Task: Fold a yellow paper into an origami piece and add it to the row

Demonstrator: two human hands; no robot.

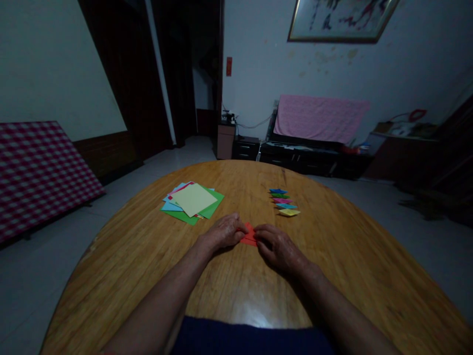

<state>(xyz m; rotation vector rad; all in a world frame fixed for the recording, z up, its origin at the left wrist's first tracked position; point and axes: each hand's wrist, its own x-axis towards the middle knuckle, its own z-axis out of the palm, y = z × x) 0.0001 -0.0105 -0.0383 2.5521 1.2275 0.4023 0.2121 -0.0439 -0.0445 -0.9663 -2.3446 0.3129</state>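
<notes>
A small piece of folded red paper [249,234] lies on the wooden table in front of me, its two ends covered by my fingers. At its left end my left hand [227,230] is closed, with thumb and fingertips on the paper. My right hand [278,246] grips the right end with curled fingers. A crease line runs across the red paper between the hands. Beyond my right hand stands a row of several small folded paper boats, among them a blue boat [278,191], a pink boat [282,201] and a yellow boat [289,213].
To the left on the round table [236,296] lies a loose stack of coloured paper sheets [195,199], pale yellow on top. Past the table are a low black cabinet [295,159], a pink cloth [320,118] and, at left, a red-and-white checked panel [40,177].
</notes>
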